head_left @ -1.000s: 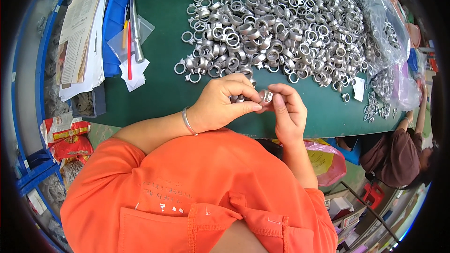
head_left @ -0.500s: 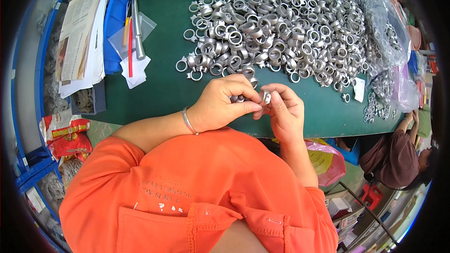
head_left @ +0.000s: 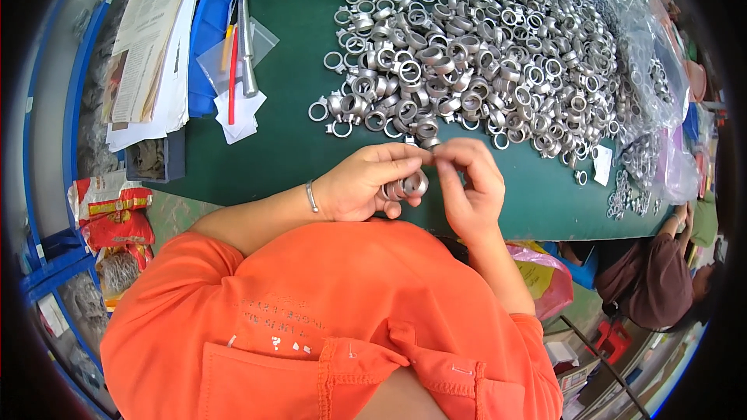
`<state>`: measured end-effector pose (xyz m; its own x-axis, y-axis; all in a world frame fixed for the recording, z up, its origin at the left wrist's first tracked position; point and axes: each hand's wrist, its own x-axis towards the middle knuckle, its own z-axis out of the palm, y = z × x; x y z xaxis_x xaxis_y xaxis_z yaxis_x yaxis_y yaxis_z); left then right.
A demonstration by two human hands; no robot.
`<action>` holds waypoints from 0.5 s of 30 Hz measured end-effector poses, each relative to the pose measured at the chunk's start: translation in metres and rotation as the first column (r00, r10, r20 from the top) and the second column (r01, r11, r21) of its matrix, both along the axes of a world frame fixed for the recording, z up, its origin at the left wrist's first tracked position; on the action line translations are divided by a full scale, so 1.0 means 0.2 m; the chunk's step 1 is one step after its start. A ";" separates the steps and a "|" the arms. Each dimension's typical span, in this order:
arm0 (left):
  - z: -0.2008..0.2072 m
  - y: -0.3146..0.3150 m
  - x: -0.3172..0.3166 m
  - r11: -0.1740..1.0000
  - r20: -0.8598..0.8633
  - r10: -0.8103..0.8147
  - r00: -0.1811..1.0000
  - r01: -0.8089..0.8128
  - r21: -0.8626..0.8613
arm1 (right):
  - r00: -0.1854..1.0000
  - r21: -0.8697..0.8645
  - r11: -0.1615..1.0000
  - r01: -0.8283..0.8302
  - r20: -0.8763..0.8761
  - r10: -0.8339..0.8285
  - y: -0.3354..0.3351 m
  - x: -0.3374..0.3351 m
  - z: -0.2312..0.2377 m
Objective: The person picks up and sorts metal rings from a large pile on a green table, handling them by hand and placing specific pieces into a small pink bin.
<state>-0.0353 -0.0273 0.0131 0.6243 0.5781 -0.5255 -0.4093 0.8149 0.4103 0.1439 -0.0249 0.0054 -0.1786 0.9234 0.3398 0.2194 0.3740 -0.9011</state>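
My left hand (head_left: 354, 185) is half turned up with its fingers curled round several grey metal rings (head_left: 414, 184). Its thumb and forefinger reach right, to the fingertips of my right hand (head_left: 476, 187). Slightly blurred, the right thumb and forefinger come together there; whatever lies between them is hidden. One metal ring (head_left: 429, 142) shows just beyond the meeting fingertips; whether they touch it I cannot tell. A large heap of similar metal rings (head_left: 498, 54) spreads over the green table (head_left: 288, 132) in front of both hands.
On the left are a blue bin (head_left: 210, 39), papers (head_left: 152, 39), a red pen (head_left: 233, 78) and a tapered metal rod (head_left: 247, 47). Clear plastic bags (head_left: 650, 70) and a small white slip (head_left: 602, 165) lie right. Another person's brown sleeve (head_left: 650, 284) shows at far right.
My left hand has turned, bringing the held rings into sight. The ring pinched between both hands is no longer visible there. The right hand has tilted toward the heap, and the view has shifted slightly.
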 end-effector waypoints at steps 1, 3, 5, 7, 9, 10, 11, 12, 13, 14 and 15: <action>0.00 0.00 0.00 1.000 0.011 0.022 1.000 -0.022 -0.014 | 0.996 0.004 0.998 0.067 0.059 -0.068 0.01 -0.02 0.01; -0.02 0.01 -0.01 1.000 0.060 -0.014 0.998 0.013 0.022 | 0.961 0.086 0.983 0.164 0.211 -0.179 0.07 -0.05 -0.02; -0.01 0.01 -0.01 0.998 0.078 -0.033 0.996 0.028 0.056 | 0.941 0.051 0.986 0.161 0.292 -0.169 0.11 -0.05 -0.06; 0.00 0.02 0.00 0.998 0.051 -0.027 0.998 0.025 0.049 | 0.967 -0.108 0.982 0.157 0.220 -0.130 0.11 -0.04 -0.06; 0.00 0.03 0.00 0.999 -0.007 -0.003 1.000 0.004 0.047 | 0.980 -0.239 0.959 0.155 0.163 -0.118 0.10 -0.01 -0.04; 0.00 0.03 -0.02 0.999 -0.050 0.019 0.999 -0.017 0.049 | 0.987 -0.185 0.972 0.141 0.108 -0.122 0.09 -0.02 -0.05; 0.00 0.04 -0.03 0.998 -0.092 0.041 0.995 -0.037 0.052 | 0.991 -0.131 0.983 0.130 0.054 -0.124 0.08 -0.02 -0.05; 0.02 0.04 -0.01 0.997 -0.124 0.059 0.991 -0.052 0.054 | 0.992 -0.077 0.990 0.122 -0.008 -0.123 0.07 -0.01 -0.05; 0.03 0.05 0.00 0.996 -0.155 0.076 0.985 -0.068 0.057 | 0.993 0.028 0.993 0.116 -0.021 -0.116 0.05 0.00 -0.04; 0.04 0.06 0.02 0.995 -0.185 0.093 0.978 -0.084 0.060 | 0.995 0.122 0.990 0.078 0.049 -0.084 0.05 0.01 -0.01; 0.05 0.06 0.03 0.994 -0.170 0.088 0.982 -0.075 0.084 | 0.994 0.222 0.973 0.059 0.079 -0.078 0.04 0.02 0.00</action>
<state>-0.0300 -0.0151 0.0221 0.4769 0.6660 -0.5736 -0.3902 0.7452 0.5408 0.1477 -0.0164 0.0064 -0.1556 0.8391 0.5213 0.3252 0.5418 -0.7750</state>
